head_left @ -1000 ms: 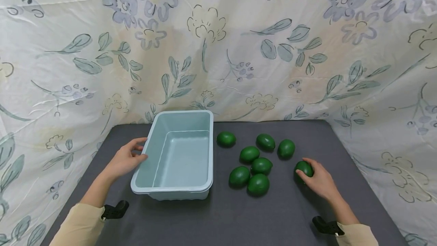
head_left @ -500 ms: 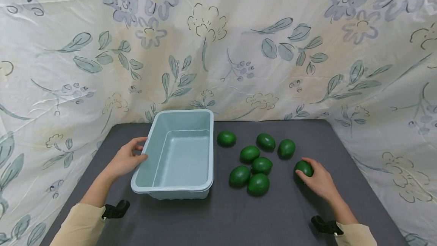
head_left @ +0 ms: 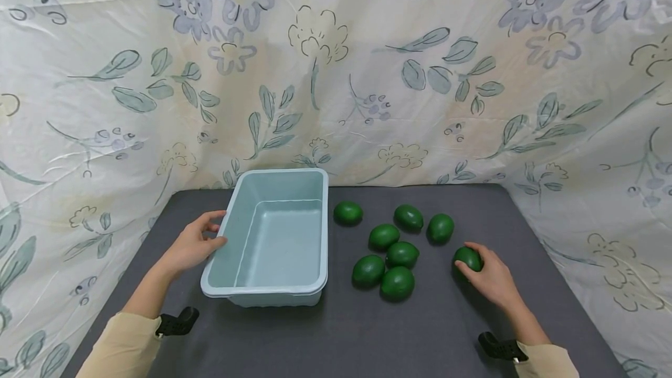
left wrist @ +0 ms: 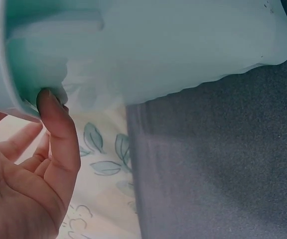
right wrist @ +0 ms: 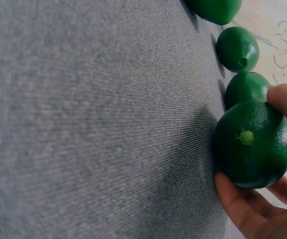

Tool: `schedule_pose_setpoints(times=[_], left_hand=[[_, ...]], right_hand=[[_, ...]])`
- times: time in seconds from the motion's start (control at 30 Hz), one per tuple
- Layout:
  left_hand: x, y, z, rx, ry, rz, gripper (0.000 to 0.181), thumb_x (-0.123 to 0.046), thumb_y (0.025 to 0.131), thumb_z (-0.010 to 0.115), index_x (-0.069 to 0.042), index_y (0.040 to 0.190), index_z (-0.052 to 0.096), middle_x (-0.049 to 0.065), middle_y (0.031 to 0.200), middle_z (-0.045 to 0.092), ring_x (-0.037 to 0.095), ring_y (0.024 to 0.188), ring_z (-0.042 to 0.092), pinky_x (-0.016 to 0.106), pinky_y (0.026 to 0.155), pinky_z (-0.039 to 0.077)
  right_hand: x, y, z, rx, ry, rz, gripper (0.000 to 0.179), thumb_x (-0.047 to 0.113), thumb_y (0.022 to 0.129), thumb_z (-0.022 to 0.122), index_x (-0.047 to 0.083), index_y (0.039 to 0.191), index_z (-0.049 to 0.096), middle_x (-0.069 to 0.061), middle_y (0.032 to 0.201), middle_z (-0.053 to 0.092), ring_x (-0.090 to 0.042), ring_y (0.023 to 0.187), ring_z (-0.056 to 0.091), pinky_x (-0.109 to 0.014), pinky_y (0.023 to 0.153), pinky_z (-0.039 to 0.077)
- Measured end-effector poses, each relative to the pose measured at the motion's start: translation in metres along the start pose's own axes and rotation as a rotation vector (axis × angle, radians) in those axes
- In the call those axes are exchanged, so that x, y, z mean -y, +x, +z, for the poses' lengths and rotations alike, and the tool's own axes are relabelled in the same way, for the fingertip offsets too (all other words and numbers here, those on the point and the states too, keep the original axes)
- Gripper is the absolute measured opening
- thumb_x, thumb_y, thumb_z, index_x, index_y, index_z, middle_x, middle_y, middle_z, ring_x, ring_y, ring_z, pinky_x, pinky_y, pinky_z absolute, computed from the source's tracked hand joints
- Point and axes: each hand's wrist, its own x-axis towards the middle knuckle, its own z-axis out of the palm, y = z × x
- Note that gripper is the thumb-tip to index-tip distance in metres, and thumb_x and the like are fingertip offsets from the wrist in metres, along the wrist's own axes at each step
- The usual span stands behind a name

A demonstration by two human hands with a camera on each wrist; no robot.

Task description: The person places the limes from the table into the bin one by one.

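A pale blue plastic bin [head_left: 280,244] stands left of centre on the dark grey table. My left hand [head_left: 195,242] holds its left rim; in the left wrist view a bent digit hooks under the lip of the bin [left wrist: 183,45]. At the right, my right hand [head_left: 492,276] grips a green lime [head_left: 467,261] between thumb and fingers. In the right wrist view this lime [right wrist: 253,147] shows its pale stem end, low over the cloth; whether it touches is unclear. Several more limes [head_left: 397,283] lie between the bin and my right hand.
One lime [head_left: 348,213] lies close to the bin's right wall, towards the back. A floral curtain [head_left: 315,74] hangs behind the table [head_left: 336,343] and along both its sides. Each wrist wears a black strap with a device.
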Motion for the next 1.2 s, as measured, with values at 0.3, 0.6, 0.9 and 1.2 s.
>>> schedule_pose_setpoints(times=[0.3, 0.6, 0.9, 1.2], left_hand=[[-0.002, 0.0, 0.0, 0.005, -0.017, -0.014, 0.064, -0.01, 0.087, 0.057, -0.001, 0.142, 0.025, 0.024, 0.112, 0.044, 0.023, 0.078, 0.054, 0.035, 0.059, 0.046], [-0.001, 0.0, 0.0, 0.016, -0.023, -0.024, 0.065, -0.011, 0.087, 0.057, -0.002, 0.143, 0.024, 0.023, 0.112, 0.044, 0.023, 0.079, 0.053, 0.033, 0.056, 0.045], [0.001, 0.001, -0.002, 0.025, -0.029, -0.037, 0.065, -0.011, 0.088, 0.056, -0.003, 0.143, 0.024, 0.022, 0.112, 0.044, 0.023, 0.077, 0.054, 0.035, 0.056, 0.046], [0.0, 0.001, -0.001, 0.016, -0.025, -0.028, 0.065, -0.01, 0.087, 0.057, -0.003, 0.143, 0.024, 0.023, 0.111, 0.045, 0.024, 0.078, 0.054, 0.034, 0.057, 0.047]], right_hand=[[0.002, 0.005, -0.004, -0.003, 0.011, 0.011, 0.055, 0.031, 0.086, 0.064, -0.001, 0.128, 0.048, -0.027, 0.112, 0.052, -0.036, 0.086, 0.053, -0.048, 0.065, 0.043], [0.008, 0.011, -0.009, -0.015, 0.022, 0.01, 0.056, 0.033, 0.086, 0.063, 0.001, 0.129, 0.047, -0.027, 0.116, 0.051, -0.037, 0.09, 0.053, -0.049, 0.067, 0.042], [0.017, 0.016, -0.013, -0.014, 0.03, -0.002, 0.056, 0.032, 0.086, 0.063, 0.001, 0.13, 0.047, -0.026, 0.119, 0.05, -0.037, 0.093, 0.052, -0.05, 0.069, 0.042], [0.032, 0.028, -0.019, -0.006, 0.051, -0.021, 0.058, 0.034, 0.087, 0.062, 0.002, 0.132, 0.045, -0.025, 0.121, 0.049, -0.036, 0.095, 0.052, -0.049, 0.071, 0.043]])
